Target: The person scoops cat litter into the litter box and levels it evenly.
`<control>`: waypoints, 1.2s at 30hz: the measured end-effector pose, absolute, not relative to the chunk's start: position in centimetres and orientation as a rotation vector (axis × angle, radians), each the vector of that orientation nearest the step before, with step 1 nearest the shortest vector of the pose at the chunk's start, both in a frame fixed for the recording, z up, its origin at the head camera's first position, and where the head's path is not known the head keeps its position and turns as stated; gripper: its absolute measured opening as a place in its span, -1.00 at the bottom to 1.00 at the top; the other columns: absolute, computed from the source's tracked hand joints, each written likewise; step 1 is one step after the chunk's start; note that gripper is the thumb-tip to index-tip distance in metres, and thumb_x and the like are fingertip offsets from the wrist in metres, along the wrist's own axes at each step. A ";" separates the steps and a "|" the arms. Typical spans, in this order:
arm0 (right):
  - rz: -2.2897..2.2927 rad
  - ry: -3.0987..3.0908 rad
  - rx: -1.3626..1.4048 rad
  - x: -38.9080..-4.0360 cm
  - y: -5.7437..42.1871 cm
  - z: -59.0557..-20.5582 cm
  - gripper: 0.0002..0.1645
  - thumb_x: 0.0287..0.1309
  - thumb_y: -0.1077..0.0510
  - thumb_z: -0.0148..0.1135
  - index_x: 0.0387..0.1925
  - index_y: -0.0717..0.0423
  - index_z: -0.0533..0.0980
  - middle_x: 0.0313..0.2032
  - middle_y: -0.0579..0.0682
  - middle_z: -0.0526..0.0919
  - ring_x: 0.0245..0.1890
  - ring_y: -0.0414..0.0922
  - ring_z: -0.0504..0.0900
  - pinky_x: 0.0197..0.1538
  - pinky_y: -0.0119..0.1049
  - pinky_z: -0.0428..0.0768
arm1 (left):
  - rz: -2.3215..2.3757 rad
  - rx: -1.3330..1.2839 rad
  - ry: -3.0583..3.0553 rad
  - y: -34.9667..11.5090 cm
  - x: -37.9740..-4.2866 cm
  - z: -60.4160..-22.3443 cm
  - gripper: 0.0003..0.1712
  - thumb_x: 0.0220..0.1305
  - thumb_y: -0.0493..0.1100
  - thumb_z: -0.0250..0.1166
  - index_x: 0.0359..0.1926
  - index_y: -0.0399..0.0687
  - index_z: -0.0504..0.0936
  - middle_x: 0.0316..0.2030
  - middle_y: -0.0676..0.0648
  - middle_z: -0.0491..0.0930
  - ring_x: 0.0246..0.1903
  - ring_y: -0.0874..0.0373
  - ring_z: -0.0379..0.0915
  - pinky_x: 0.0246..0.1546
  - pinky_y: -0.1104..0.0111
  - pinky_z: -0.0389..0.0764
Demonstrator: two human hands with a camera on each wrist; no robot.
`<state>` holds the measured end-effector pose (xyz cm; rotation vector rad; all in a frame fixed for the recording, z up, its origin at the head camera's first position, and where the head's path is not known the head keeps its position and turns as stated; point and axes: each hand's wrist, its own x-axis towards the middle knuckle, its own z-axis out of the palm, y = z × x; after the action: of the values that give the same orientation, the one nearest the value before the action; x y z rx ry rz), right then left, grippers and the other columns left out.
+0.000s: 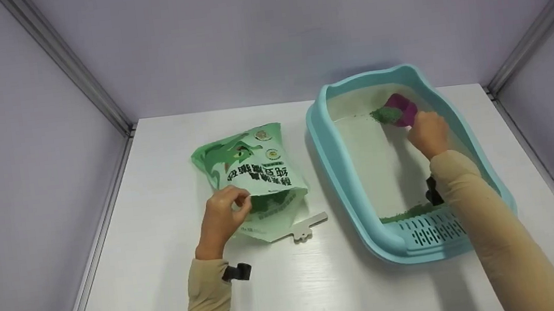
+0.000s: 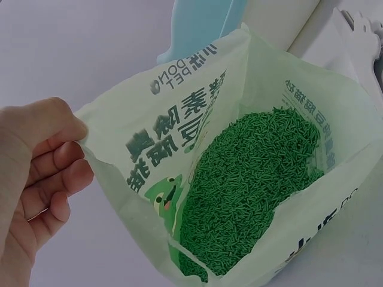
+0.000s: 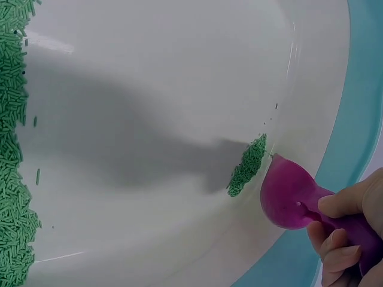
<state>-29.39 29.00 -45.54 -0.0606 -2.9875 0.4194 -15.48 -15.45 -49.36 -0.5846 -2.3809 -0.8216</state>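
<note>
My left hand (image 1: 224, 211) pinches the rim of an opened cat litter bag (image 1: 257, 168) between thumb and index finger. Inside the bag, green pellet litter (image 2: 251, 173) shows in the left wrist view. My right hand (image 1: 429, 134) grips the handle of a purple scoop (image 3: 293, 194) over the far end of a blue litter box (image 1: 331, 149). A small heap of green pellets (image 3: 247, 167) lies on the box's pale floor just beside the scoop. More pellets (image 3: 12, 155) form a band at the box's near end.
A grey-white bag clip (image 1: 302, 232) lies on the white table (image 1: 292, 289), close to the bag's mouth. The box's near end has a slotted ledge (image 1: 434, 229). Pale walls (image 1: 284, 34) stand behind and on both sides.
</note>
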 end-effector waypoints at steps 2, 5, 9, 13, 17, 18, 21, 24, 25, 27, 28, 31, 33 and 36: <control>0.388 -2.969 -0.020 -29.4 29.1 -45.6 -0.64 0.00 0.43 -0.04 -0.74 0.11 0.12 -0.68 0.03 0.24 -0.58 -0.04 0.19 -0.55 -0.05 0.32 | -0.816 -0.583 -2.382 -15.5 -15.5 -49.4 -0.93 0.09 -0.36 0.35 -0.44 -0.14 0.64 -0.55 -0.06 0.61 -0.52 0.18 0.52 -0.45 0.37 0.56; 0.336 -2.953 0.024 -29.3 29.5 -45.5 -0.61 -0.03 0.46 -0.05 -0.76 0.09 0.09 -0.71 0.05 0.26 -0.60 -0.04 0.21 -0.56 0.08 0.41 | -0.809 -0.584 -2.383 -15.5 -15.5 -49.4 -0.93 0.09 -0.36 0.35 -0.44 -0.14 0.63 -0.55 -0.05 0.61 -0.53 0.18 0.52 -0.45 0.37 0.56; 0.234 -2.963 0.068 -29.2 30.2 -45.1 -0.65 -0.03 0.46 0.00 -0.79 0.20 0.22 -0.71 0.19 0.39 -0.63 -0.01 0.28 -0.51 0.17 0.49 | -0.821 -0.592 -2.381 -15.4 -15.4 -49.4 -0.92 0.09 -0.37 0.35 -0.44 -0.15 0.64 -0.55 -0.05 0.61 -0.53 0.18 0.52 -0.46 0.37 0.56; 0.100 -2.943 0.160 -29.0 31.0 -44.9 -0.78 0.02 0.48 0.01 -0.68 0.45 0.43 -0.59 0.42 0.55 -0.60 0.22 0.52 -0.49 0.20 0.53 | -0.835 -0.594 -2.386 -15.5 -15.4 -49.4 -0.93 0.10 -0.38 0.34 -0.44 -0.16 0.64 -0.54 -0.06 0.60 -0.52 0.18 0.52 -0.46 0.38 0.57; -0.024 -2.900 0.236 -28.7 31.4 -44.9 -0.82 0.06 0.50 -0.03 -0.54 0.57 0.47 -0.51 0.49 0.57 -0.48 0.35 0.59 -0.49 0.21 0.56 | -0.833 -0.588 -2.398 -15.5 -15.4 -49.4 -0.93 0.11 -0.37 0.33 -0.43 -0.14 0.65 -0.54 -0.07 0.61 -0.52 0.18 0.53 -0.45 0.39 0.58; -0.048 -2.890 0.250 -28.6 31.5 -44.9 -0.82 0.06 0.51 -0.04 -0.53 0.58 0.47 -0.51 0.49 0.57 -0.48 0.35 0.60 -0.49 0.21 0.56 | -0.830 -0.587 -2.401 -15.5 -15.4 -49.4 -0.93 0.12 -0.36 0.34 -0.43 -0.14 0.65 -0.54 -0.07 0.61 -0.51 0.17 0.53 -0.45 0.39 0.58; -0.086 -2.870 0.275 -28.2 31.7 -44.8 -0.83 0.05 0.51 -0.02 -0.53 0.59 0.47 -0.51 0.50 0.57 -0.48 0.36 0.61 -0.49 0.22 0.58 | -0.817 -0.583 -2.405 -15.5 -15.3 -49.4 -0.93 0.12 -0.35 0.34 -0.43 -0.12 0.65 -0.53 -0.06 0.61 -0.51 0.18 0.52 -0.45 0.38 0.57; -0.047 -2.878 0.262 -27.8 31.9 -44.7 -0.88 -0.02 0.49 0.04 -0.55 0.57 0.45 -0.50 0.51 0.56 -0.47 0.39 0.60 -0.48 0.25 0.57 | -0.812 -0.577 -2.408 -15.6 -15.3 -49.3 -0.93 0.12 -0.35 0.34 -0.43 -0.12 0.65 -0.53 -0.06 0.60 -0.51 0.17 0.52 -0.45 0.38 0.57; -0.020 -2.886 0.248 -27.7 31.9 -44.6 -0.90 -0.04 0.48 0.06 -0.56 0.54 0.44 -0.51 0.50 0.55 -0.47 0.39 0.59 -0.48 0.25 0.56 | -0.813 -0.575 -2.409 -15.6 -15.3 -49.3 -0.93 0.12 -0.35 0.34 -0.43 -0.12 0.65 -0.53 -0.06 0.61 -0.51 0.17 0.52 -0.45 0.38 0.57; 0.033 -2.903 0.220 -27.4 32.1 -44.6 -0.90 -0.09 0.46 0.07 -0.60 0.50 0.41 -0.52 0.50 0.55 -0.49 0.40 0.58 -0.49 0.26 0.54 | -0.818 -0.572 -2.414 -15.6 -15.3 -49.3 -0.94 0.12 -0.35 0.33 -0.43 -0.13 0.65 -0.53 -0.07 0.61 -0.52 0.16 0.52 -0.46 0.38 0.58; 0.063 -2.908 0.207 -27.3 32.2 -44.7 -0.90 -0.11 0.45 0.06 -0.61 0.48 0.40 -0.53 0.49 0.54 -0.50 0.40 0.57 -0.50 0.26 0.53 | -0.820 -0.571 -2.418 -15.6 -15.3 -49.4 -0.94 0.13 -0.35 0.32 -0.43 -0.13 0.65 -0.53 -0.06 0.61 -0.52 0.16 0.52 -0.46 0.38 0.58; 0.142 -2.940 0.163 -26.9 32.3 -44.9 -0.88 -0.09 0.42 0.00 -0.61 0.46 0.39 -0.55 0.47 0.53 -0.53 0.38 0.55 -0.54 0.24 0.48 | -0.828 -0.569 -2.422 -15.6 -15.4 -49.4 -0.94 0.13 -0.36 0.32 -0.44 -0.14 0.65 -0.53 -0.07 0.61 -0.51 0.17 0.53 -0.46 0.38 0.58; 0.177 -2.968 0.133 -26.6 32.3 -44.9 -0.85 -0.06 0.39 -0.03 -0.58 0.48 0.40 -0.55 0.46 0.52 -0.54 0.36 0.54 -0.56 0.23 0.46 | -0.832 -0.573 -2.422 -15.6 -15.4 -49.5 -0.93 0.13 -0.36 0.31 -0.44 -0.14 0.65 -0.53 -0.07 0.61 -0.51 0.17 0.53 -0.46 0.39 0.58; 0.180 -3.028 0.095 -26.3 32.2 -44.8 -0.80 0.01 0.34 -0.05 -0.49 0.50 0.40 -0.51 0.46 0.52 -0.51 0.36 0.55 -0.54 0.22 0.47 | -0.838 -0.581 -2.413 -15.5 -15.4 -49.5 -0.93 0.12 -0.36 0.31 -0.44 -0.15 0.65 -0.53 -0.07 0.61 -0.51 0.17 0.53 -0.46 0.37 0.59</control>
<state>-26.31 32.22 -44.79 0.0948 -3.0276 0.1801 -15.44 -15.55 -49.50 -0.5806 -2.4128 -0.8381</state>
